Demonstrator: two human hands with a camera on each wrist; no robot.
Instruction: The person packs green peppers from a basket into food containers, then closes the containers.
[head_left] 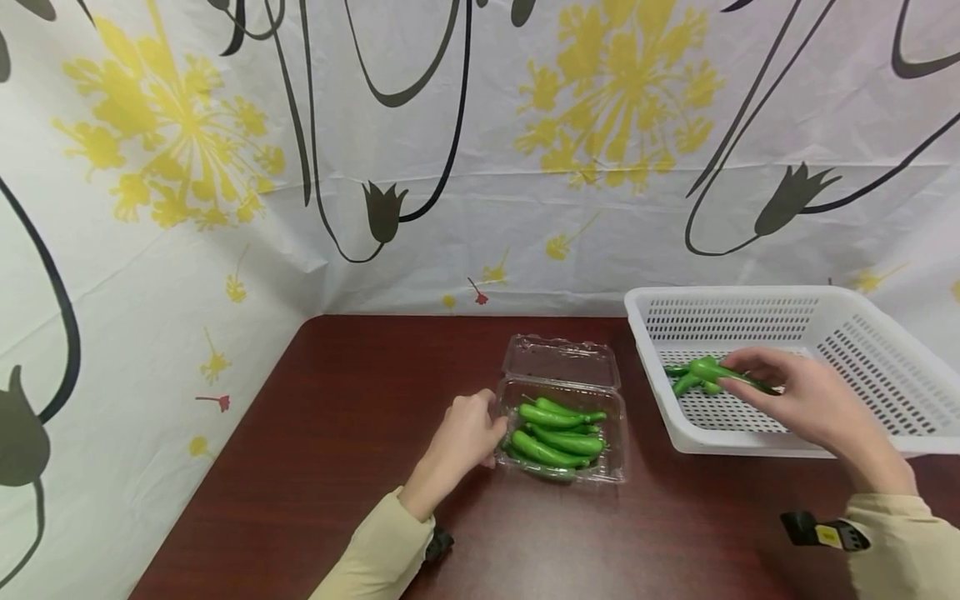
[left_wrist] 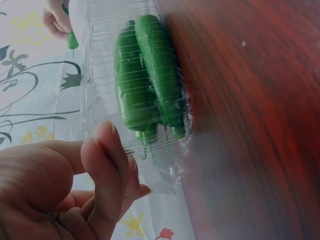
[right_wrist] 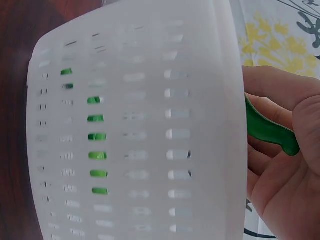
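My left hand (head_left: 461, 429) is at the left side of a clear plastic clamshell box (head_left: 617, 467), its thumb and fingers pinching the rim near a corner. Several green chili peppers (head_left: 551, 450) lie side by side inside, and the hinged lid (head_left: 558, 362) stands open at the back. Over a white plastic basket (head_left: 750, 443), my right hand (head_left: 813, 400) grips one green chili pepper (head_left: 707, 370) between thumb and fingers. Below it, more green peppers (head_left: 686, 385) lie at the basket's left side. In the right wrist view the basket wall (right_wrist: 135, 165) hides most of them.
Both containers stand on a dark reddish-brown table (head_left: 375, 400), the basket to the right of the box. A white cloth (head_left: 480, 150) printed with flowers hangs behind the table and along its left side.
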